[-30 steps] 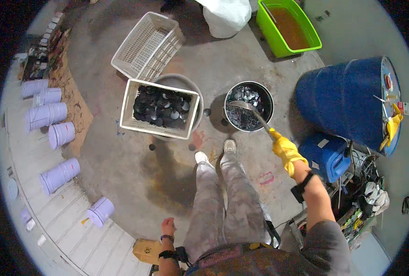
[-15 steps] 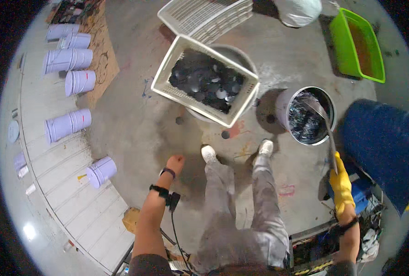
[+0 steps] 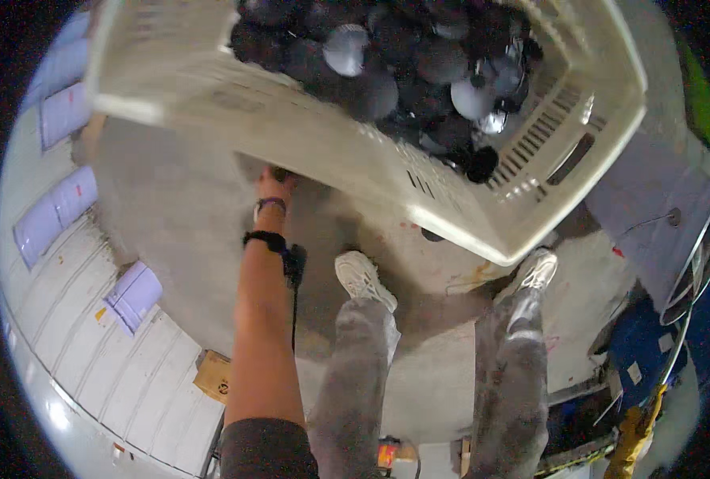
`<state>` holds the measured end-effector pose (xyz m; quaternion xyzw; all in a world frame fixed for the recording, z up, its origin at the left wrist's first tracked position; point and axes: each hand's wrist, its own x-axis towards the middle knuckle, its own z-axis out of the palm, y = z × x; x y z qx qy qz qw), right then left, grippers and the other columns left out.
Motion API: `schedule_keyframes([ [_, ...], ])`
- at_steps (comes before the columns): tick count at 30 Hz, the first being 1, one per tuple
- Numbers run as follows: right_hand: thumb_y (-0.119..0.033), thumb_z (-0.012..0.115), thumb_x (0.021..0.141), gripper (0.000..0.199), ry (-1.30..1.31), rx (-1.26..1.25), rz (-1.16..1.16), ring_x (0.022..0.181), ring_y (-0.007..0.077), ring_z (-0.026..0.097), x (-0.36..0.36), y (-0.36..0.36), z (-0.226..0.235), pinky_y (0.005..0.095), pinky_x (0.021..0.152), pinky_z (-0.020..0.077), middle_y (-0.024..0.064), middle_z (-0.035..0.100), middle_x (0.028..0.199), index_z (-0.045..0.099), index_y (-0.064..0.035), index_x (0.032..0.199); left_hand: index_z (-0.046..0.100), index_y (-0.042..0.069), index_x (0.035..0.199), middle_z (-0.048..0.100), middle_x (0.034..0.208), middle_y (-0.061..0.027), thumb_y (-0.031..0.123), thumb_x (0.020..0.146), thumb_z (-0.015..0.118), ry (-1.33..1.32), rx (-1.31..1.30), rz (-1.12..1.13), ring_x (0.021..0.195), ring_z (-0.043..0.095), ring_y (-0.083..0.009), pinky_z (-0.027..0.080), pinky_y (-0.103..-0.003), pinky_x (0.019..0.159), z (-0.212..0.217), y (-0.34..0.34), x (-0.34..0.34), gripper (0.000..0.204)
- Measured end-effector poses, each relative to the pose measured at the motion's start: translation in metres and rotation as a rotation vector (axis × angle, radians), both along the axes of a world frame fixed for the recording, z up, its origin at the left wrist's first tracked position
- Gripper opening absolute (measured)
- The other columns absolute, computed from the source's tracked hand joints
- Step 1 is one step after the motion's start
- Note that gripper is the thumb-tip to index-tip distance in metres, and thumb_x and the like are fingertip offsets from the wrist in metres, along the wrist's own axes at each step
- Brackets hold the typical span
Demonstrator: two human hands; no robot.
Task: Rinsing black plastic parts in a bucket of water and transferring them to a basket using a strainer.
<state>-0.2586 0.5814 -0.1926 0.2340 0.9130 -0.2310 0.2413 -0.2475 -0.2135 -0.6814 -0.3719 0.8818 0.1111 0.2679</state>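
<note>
A cream plastic crate (image 3: 283, 132) with slotted walls fills the top of the view. It holds several dark, wet-looking round pieces (image 3: 371, 92), a few of them paler and shiny. My bare left hand (image 3: 277, 185) reaches to the crate's lower near edge. Its fingers are blurred and partly hidden there, so I cannot tell their pose or whether they touch it. At the lower right edge, my yellow-gloved right hand (image 3: 642, 427) is only partly in view. A thin pale ladle handle (image 3: 682, 339) runs up from the glove beside a lavender bucket (image 3: 642, 199).
Lavender buckets (image 3: 59, 211) stand along the white slatted surface (image 3: 67, 311) on the left. A cardboard box (image 3: 213, 375) lies near my left arm. Blue material (image 3: 646, 351) is at the right, and part of a green tub (image 3: 702, 104) shows above it.
The crate now looks much larger and closer, and the lavender bucket has shifted to the right edge. My left hand is nearer the crate; my gloved right hand is lower and farther right.
</note>
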Motion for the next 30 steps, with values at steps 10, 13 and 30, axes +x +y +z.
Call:
schedule_keyframes([
  [10, -0.004, 0.049, 0.079, 0.058, 0.069, 0.284, 0.227, 0.061, 0.0115, 0.044, 0.034, 0.019, -0.042, 0.0245, 0.051, 0.0388, 0.0010, 0.048, 0.078, 0.030, -0.0048, 0.134, 0.049, 0.003, 0.115, 0.055, 0.111, -0.0162, 0.025, 0.071, 0.066, 0.308, 0.367, 0.003, 0.104, 0.052, -0.0294, 0.044, -0.038, 0.085, -0.008, -0.028, 0.046, 0.052],
  [13, -0.002, 0.048, 0.079, 0.059, -0.013, 0.029, -0.261, 0.061, 0.0082, 0.041, 0.037, 0.056, 0.019, 0.0209, 0.051, 0.0364, 0.0011, 0.050, 0.092, 0.029, -0.0056, 0.135, 0.053, 0.006, 0.110, 0.056, 0.111, -0.0166, 0.033, 0.071, 0.067, 0.135, 0.733, -0.091, 0.105, 0.052, -0.0306, 0.041, -0.037, 0.087, 0.050, 0.198, 0.015, 0.050],
  [30, -0.014, 0.052, 0.082, 0.061, 0.015, 0.022, -0.273, 0.056, 0.0035, 0.036, 0.025, 0.016, -0.034, 0.0165, 0.048, 0.0315, -0.0045, 0.042, 0.073, 0.024, -0.0102, 0.137, 0.045, 0.008, 0.111, 0.045, 0.111, -0.0198, 0.005, 0.069, 0.061, -0.016, 0.445, -0.460, 0.101, 0.047, -0.0373, 0.044, -0.045, 0.079, 0.032, 0.366, -0.005, 0.044],
])
